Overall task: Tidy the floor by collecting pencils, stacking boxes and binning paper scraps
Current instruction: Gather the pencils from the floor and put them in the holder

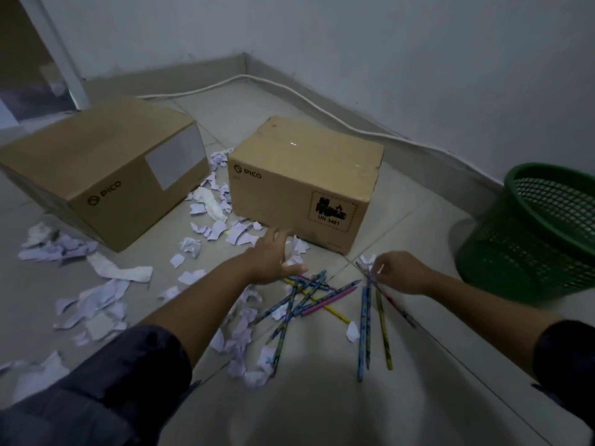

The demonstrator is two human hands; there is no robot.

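Tiled floor (402,233); two boxes (302,181), pencils (309,294), paper scraps (222,226), green basket (531,233)

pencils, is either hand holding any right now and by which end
The right hand pinches a few pencils at their far ends. The left hand is open and holds nothing.

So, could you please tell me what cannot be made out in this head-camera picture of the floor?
- Green mesh plastic bin: its right side is cut off by the frame edge, and its bottom inside is out of sight.
- Right hand: its curled fingers hide the gripped ends of the pencils.
- Left hand: motion blur smears its fingertips.
- Two brown cardboard boxes: closed, contents unseen.
- Torn white paper scraps: any writing is too small.
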